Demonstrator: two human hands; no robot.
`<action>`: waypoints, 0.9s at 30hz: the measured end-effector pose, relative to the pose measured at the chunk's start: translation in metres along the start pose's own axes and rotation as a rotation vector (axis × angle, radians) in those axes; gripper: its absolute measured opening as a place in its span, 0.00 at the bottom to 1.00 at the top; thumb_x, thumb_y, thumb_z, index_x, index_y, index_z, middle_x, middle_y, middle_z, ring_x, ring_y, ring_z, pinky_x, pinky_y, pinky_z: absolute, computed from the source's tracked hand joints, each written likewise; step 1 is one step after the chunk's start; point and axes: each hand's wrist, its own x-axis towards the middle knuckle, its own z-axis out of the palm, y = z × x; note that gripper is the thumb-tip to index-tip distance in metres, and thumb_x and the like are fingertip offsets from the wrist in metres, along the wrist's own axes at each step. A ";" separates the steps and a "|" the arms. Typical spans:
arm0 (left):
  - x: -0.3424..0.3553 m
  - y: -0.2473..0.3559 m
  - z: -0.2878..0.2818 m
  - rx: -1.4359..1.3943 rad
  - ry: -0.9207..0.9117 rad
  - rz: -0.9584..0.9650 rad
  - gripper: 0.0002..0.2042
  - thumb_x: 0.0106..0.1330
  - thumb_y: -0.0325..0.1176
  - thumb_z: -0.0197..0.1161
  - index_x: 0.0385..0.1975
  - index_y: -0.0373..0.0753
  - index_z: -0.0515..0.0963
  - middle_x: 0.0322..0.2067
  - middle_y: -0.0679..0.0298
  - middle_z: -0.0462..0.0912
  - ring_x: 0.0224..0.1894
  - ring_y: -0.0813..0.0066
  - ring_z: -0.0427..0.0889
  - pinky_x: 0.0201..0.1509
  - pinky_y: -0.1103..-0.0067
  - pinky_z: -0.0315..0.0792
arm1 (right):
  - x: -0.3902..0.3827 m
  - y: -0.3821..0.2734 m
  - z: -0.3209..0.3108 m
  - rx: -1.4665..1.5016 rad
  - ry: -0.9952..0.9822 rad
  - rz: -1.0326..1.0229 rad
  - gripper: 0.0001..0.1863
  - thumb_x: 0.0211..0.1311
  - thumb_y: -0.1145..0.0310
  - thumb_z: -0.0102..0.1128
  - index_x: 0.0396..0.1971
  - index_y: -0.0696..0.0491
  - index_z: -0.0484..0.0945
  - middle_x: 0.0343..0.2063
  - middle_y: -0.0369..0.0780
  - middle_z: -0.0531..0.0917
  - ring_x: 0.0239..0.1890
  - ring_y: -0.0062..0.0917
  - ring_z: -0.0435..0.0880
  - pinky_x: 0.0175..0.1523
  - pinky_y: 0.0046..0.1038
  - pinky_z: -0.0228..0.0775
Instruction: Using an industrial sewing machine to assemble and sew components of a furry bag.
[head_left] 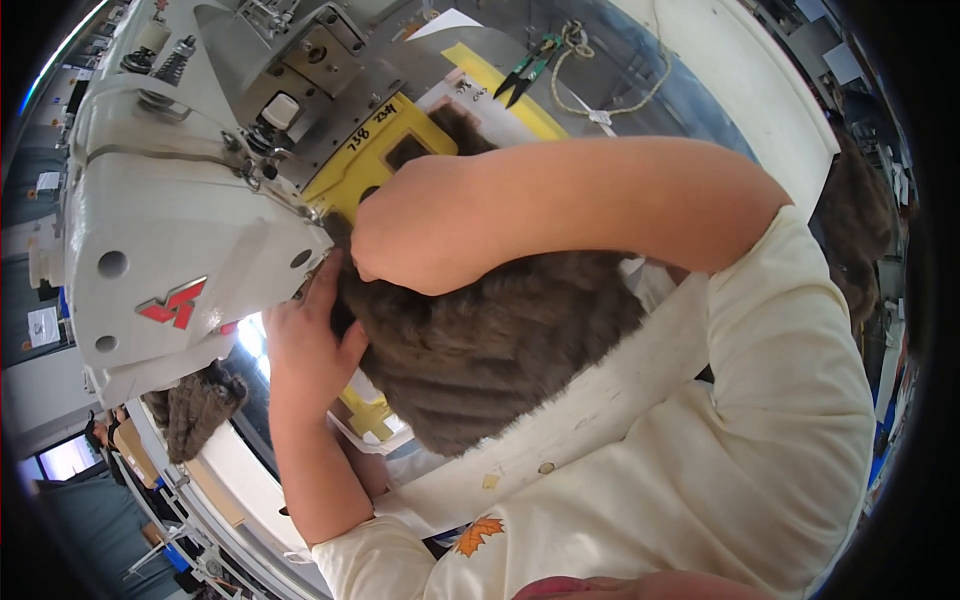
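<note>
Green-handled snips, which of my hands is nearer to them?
Right. Your right hand, at the brown fur, is below and left of the green-handled snips in the picture; your left hand is farther down and left, beside the sewing machine.

Light: a thin bright strip (47, 72) glows high on my left.
Pane: a bright pane (70, 458), window or screen I can't tell, shines low on my left.
Papers: white sheets (43, 326) show at my left.
Table: its white edge (770, 80) curves along my right.
Far right: more pale paper (843, 62), blurred clutter.
</note>
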 end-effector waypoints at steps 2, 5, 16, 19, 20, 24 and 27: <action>-0.001 0.005 -0.002 0.006 0.011 -0.002 0.37 0.48 0.32 0.71 0.65 0.40 0.75 0.55 0.50 0.84 0.51 0.46 0.81 0.65 0.61 0.67 | -0.002 -0.002 0.000 -0.023 -0.011 -0.019 0.09 0.59 0.70 0.56 0.30 0.55 0.85 0.28 0.46 0.87 0.35 0.45 0.88 0.38 0.44 0.80; -0.004 0.005 -0.002 0.048 0.021 0.016 0.37 0.46 0.32 0.70 0.65 0.40 0.75 0.60 0.54 0.81 0.55 0.49 0.80 0.66 0.62 0.67 | -0.006 -0.009 0.001 -0.065 0.027 -0.038 0.09 0.58 0.70 0.57 0.28 0.56 0.85 0.28 0.47 0.87 0.34 0.45 0.88 0.36 0.44 0.80; -0.002 0.009 0.000 -0.040 -0.087 -0.012 0.41 0.43 0.28 0.69 0.67 0.41 0.71 0.67 0.54 0.75 0.60 0.49 0.78 0.65 0.61 0.69 | -0.004 -0.010 0.000 -0.071 0.005 -0.075 0.09 0.56 0.70 0.59 0.28 0.57 0.86 0.29 0.47 0.88 0.34 0.43 0.89 0.36 0.43 0.82; 0.001 0.009 -0.003 -0.016 -0.087 -0.006 0.41 0.43 0.28 0.69 0.66 0.40 0.72 0.67 0.53 0.75 0.61 0.49 0.78 0.65 0.61 0.69 | -0.003 -0.009 0.000 -0.081 0.001 -0.051 0.10 0.56 0.70 0.58 0.29 0.58 0.87 0.31 0.47 0.89 0.37 0.43 0.89 0.38 0.43 0.82; 0.000 0.009 -0.003 -0.015 -0.079 -0.013 0.41 0.43 0.28 0.69 0.66 0.40 0.72 0.67 0.53 0.75 0.61 0.49 0.78 0.65 0.61 0.69 | -0.003 -0.009 0.000 -0.089 0.000 -0.059 0.10 0.56 0.70 0.58 0.29 0.58 0.87 0.31 0.47 0.89 0.37 0.43 0.89 0.38 0.43 0.82; -0.005 0.015 -0.005 -0.023 -0.044 -0.036 0.39 0.45 0.28 0.69 0.66 0.40 0.73 0.67 0.54 0.74 0.62 0.51 0.77 0.64 0.62 0.69 | -0.006 -0.013 -0.006 -0.028 -0.077 -0.056 0.17 0.65 0.59 0.60 0.31 0.59 0.86 0.34 0.48 0.88 0.40 0.44 0.89 0.42 0.43 0.82; -0.008 0.028 -0.012 0.022 -0.048 -0.073 0.39 0.46 0.27 0.69 0.66 0.38 0.72 0.69 0.55 0.73 0.64 0.52 0.76 0.64 0.62 0.70 | -0.011 -0.016 -0.007 0.028 -0.116 -0.054 0.25 0.66 0.49 0.62 0.34 0.60 0.86 0.34 0.48 0.87 0.42 0.45 0.88 0.42 0.42 0.82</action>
